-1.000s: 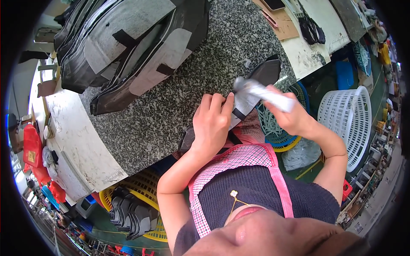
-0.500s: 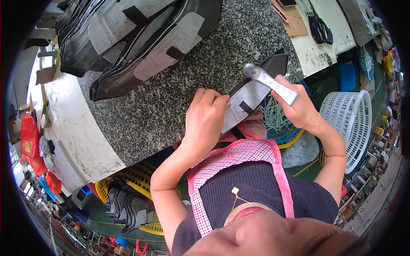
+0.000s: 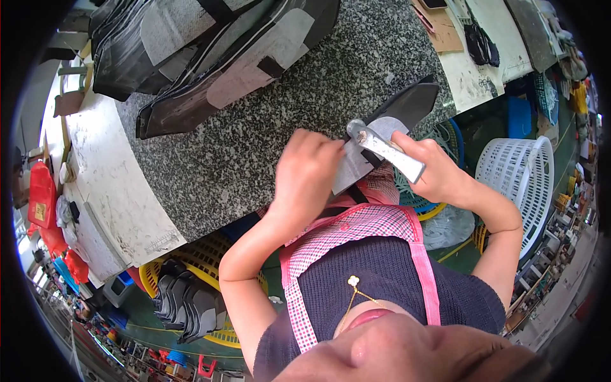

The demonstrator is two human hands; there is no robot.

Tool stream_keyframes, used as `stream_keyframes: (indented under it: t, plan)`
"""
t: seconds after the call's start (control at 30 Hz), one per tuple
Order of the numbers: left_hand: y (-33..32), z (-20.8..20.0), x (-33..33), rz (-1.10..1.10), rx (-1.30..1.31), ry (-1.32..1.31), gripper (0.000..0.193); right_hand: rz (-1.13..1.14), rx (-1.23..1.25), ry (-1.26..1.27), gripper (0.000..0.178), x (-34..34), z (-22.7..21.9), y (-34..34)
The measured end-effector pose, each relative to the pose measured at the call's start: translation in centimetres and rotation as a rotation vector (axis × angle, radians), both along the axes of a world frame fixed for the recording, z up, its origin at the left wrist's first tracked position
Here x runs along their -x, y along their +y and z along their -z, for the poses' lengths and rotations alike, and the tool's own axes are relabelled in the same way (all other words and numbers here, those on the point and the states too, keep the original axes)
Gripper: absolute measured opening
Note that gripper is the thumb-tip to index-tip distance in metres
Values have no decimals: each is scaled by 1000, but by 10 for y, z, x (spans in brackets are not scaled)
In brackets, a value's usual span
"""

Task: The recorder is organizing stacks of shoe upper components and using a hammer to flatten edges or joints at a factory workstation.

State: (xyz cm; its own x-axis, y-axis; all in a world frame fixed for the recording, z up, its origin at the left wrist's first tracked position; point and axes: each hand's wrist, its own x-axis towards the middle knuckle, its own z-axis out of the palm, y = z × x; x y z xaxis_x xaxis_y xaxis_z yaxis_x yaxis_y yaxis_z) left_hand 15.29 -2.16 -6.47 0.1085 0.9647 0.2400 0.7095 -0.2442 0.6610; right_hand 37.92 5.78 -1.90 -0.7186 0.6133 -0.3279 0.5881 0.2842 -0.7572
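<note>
My right hand (image 3: 434, 167) is closed round a metal hammer (image 3: 389, 151), whose rounded head rests on or just above the upper edge of a bag-like panel. This panel (image 3: 412, 107) is black with a grey lining and a dark strip, and lies slanted over the near edge of the granite slab (image 3: 254, 134). At its lower left end, my left hand (image 3: 309, 167) grips the panel's edge with bent fingers. Part of the panel is hidden behind the left hand and the hammer. A stack of similar black and grey panels (image 3: 242, 79) lies at the far left of the slab.
White worktop (image 3: 105, 184) borders the slab on the left. On the right stand a white plastic basket (image 3: 509, 159) and a basket of pale strips (image 3: 439, 143). Below left, a yellow basket (image 3: 207, 251) holds dark curved pieces (image 3: 188, 302). A black item (image 3: 480, 44) lies at the far right.
The hammer and my right hand have moved left and slightly down along the panel's edge. My left hand stays at about the same spot on the panel.
</note>
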Motion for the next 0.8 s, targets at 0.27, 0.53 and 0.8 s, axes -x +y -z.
stream_keyframes:
  t: [0.27, 0.53, 0.8]
  plan:
    - [-15, -2, 3, 83, -82, 234, 29, 64, -39, 140, 15, 1, -12, 3]
    - [-23, 5, 7, 109, -150, 366, 29, 44, 36, 141, 18, 19, -24, -5]
    - [-29, -4, 22, 18, 19, 158, 18, -70, 0, -15, 15, 22, -10, 3]
